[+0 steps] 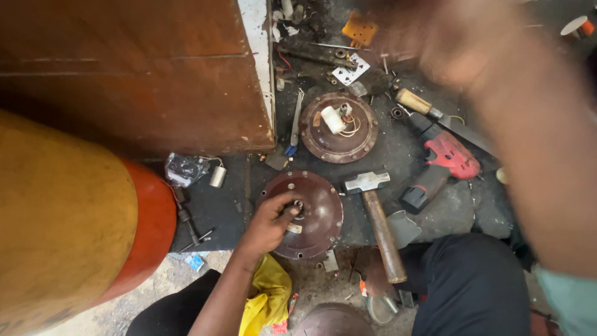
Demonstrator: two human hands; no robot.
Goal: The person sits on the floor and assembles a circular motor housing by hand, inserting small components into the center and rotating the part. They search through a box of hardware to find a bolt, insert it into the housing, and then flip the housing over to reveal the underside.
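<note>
My left hand (270, 221) reaches in from the bottom and rests on a round dark-brown metal motor cover (320, 224) on the floor. Its fingertips pinch the small shaft at the cover's centre. My right arm crosses the right side of the view, close to the camera and heavily blurred. My right hand (460, 43) is a smear near the top, above the scattered tools, and its fingers cannot be made out. A second round cover (367, 134) with a white part and wires at its centre lies just beyond the first.
A hammer (379, 221) with a wooden handle lies right of the cover, and a red cordless drill (444, 162) beyond it. A brown wooden panel (137, 74) and an orange-yellow cylinder (74, 211) fill the left. A yellow cloth (270, 298) lies by my knees.
</note>
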